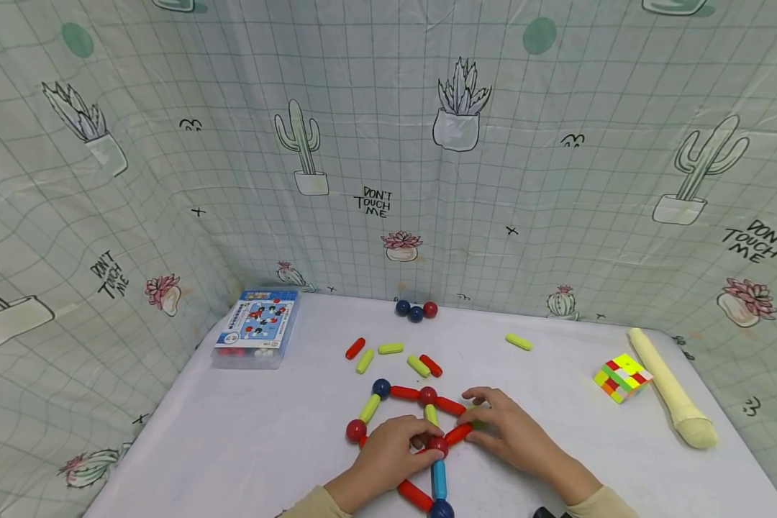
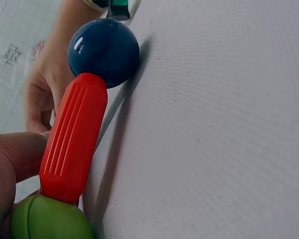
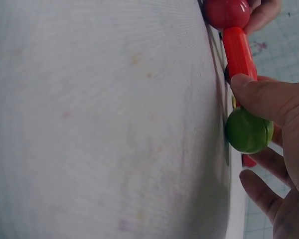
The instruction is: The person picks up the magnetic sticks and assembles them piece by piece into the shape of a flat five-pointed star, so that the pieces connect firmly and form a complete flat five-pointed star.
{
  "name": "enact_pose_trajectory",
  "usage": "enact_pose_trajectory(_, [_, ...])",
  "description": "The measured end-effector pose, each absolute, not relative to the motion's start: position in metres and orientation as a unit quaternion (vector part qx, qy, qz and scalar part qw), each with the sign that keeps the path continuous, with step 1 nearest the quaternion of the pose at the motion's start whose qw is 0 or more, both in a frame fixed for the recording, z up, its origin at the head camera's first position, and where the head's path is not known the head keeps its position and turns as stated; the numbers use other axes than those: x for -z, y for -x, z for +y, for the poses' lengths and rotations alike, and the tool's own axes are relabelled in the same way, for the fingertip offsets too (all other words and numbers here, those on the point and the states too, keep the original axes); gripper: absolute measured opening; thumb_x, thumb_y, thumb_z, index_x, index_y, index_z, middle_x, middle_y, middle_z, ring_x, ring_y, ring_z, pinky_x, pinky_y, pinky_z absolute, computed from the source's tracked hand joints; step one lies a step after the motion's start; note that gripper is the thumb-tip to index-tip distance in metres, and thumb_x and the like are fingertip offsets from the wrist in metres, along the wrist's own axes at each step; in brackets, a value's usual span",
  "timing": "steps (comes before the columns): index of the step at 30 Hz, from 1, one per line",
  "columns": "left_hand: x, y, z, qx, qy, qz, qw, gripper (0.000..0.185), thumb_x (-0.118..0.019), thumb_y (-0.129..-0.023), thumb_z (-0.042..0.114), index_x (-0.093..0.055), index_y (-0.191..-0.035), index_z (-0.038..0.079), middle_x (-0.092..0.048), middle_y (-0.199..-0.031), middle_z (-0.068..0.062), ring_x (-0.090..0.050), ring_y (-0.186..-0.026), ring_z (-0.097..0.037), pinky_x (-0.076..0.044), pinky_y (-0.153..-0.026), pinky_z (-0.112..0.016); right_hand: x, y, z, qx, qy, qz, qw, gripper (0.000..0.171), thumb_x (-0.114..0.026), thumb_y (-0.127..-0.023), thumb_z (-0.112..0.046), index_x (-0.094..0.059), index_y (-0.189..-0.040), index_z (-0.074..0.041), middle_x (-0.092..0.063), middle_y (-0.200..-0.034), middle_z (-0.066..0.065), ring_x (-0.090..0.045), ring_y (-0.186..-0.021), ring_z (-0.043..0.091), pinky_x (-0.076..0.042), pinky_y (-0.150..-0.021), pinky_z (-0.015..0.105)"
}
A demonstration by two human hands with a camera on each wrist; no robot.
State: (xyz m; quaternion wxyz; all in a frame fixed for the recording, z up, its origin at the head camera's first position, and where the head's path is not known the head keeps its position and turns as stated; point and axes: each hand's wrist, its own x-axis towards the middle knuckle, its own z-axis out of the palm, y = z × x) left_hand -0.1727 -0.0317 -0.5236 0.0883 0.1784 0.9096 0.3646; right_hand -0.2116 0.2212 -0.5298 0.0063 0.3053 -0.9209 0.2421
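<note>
A frame of coloured sticks and balls lies on the table. My left hand point(image 1: 395, 450) grips a red ball point(image 1: 438, 446) at the middle of the frame, thumb in front and fingers curled behind. A blue stick point(image 1: 439, 480) runs from that ball to a dark blue ball point(image 1: 441, 509). My right hand point(image 1: 514, 435) holds the green ball point(image 3: 248, 130) at the frame's right corner, its thumb over the end of the adjoining red stick point(image 3: 239, 52). In the left wrist view, a green ball point(image 2: 52, 219) is beside my left thumb, joined by a red stick point(image 2: 74, 139) to the dark blue ball.
Loose yellow-green sticks point(image 1: 391, 348) and red sticks point(image 1: 355, 348) lie behind the frame. Farther back sit three balls point(image 1: 416, 314). A clear kit box point(image 1: 255, 329) stands at the back left. A puzzle cube point(image 1: 623, 378) and a pale yellow bat-shaped object point(image 1: 670, 388) lie at right.
</note>
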Motion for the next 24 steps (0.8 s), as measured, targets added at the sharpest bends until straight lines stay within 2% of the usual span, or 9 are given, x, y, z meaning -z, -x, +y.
enact_pose_trajectory(5, [0.524, 0.173, -0.031, -0.364, -0.18, 0.91, 0.089, 0.031, -0.082, -0.086, 0.035, -0.076, -0.116, 0.028, -0.06, -0.085, 0.02, -0.051, -0.076, 0.001, -0.047, -0.069, -0.018, 0.53, 0.211, 0.22, -0.246, -0.3, -0.922, 0.01, 0.026, -0.082, -0.087, -0.025, -0.075, -0.111, -0.033, -0.057, -0.133, -0.004, -0.055, -0.115, 0.017, -0.053, -0.095, 0.043])
enact_pose_trajectory(9, [0.525, 0.173, -0.03, -0.366, -0.178, 0.909, 0.09, 0.031, -0.082, -0.086, 0.035, -0.076, -0.116, 0.028, -0.059, -0.084, 0.02, -0.051, -0.076, 0.001, -0.047, -0.069, -0.018, 0.529, 0.211, 0.22, -0.26, -0.278, -0.925, 0.007, 0.033, -0.084, -0.086, -0.023, -0.07, -0.115, -0.028, -0.058, -0.128, -0.008, -0.056, -0.116, 0.015, -0.052, -0.098, 0.044])
enact_pose_trajectory(13, [0.524, 0.173, -0.03, -0.369, -0.176, 0.908, 0.09, 0.03, -0.083, -0.086, 0.035, -0.076, -0.115, 0.029, -0.059, -0.084, 0.021, -0.051, -0.076, 0.001, -0.047, -0.068, -0.018, 0.528, 0.209, 0.223, -0.277, -0.256, -0.926, 0.01, 0.037, -0.084, -0.085, -0.018, -0.063, -0.116, -0.023, -0.061, -0.116, -0.014, -0.058, -0.105, 0.009, -0.054, -0.093, 0.037])
enact_pose_trajectory(18, [0.523, 0.174, -0.033, -0.368, -0.183, 0.906, 0.1, 0.029, -0.083, -0.086, 0.035, -0.076, -0.113, 0.03, -0.059, -0.084, 0.021, -0.052, -0.078, 0.0, -0.047, -0.07, -0.02, 0.525, 0.208, 0.227, -0.295, -0.241, -0.925, -0.017, 0.03, -0.08, -0.089, -0.02, -0.063, -0.113, -0.025, -0.06, -0.109, -0.018, -0.057, -0.098, 0.005, -0.053, -0.089, 0.032])
enact_pose_trajectory(24, [0.518, 0.176, -0.037, -0.356, -0.195, 0.907, 0.114, 0.03, -0.083, -0.086, 0.035, -0.075, -0.115, 0.03, -0.06, -0.086, 0.021, -0.052, -0.081, -0.001, -0.047, -0.073, -0.022, 0.519, 0.214, 0.227, -0.309, -0.229, -0.921, -0.054, 0.021, -0.073, -0.095, -0.032, -0.066, -0.113, -0.024, -0.062, -0.106, -0.017, -0.059, -0.101, 0.008, -0.053, -0.091, 0.036])
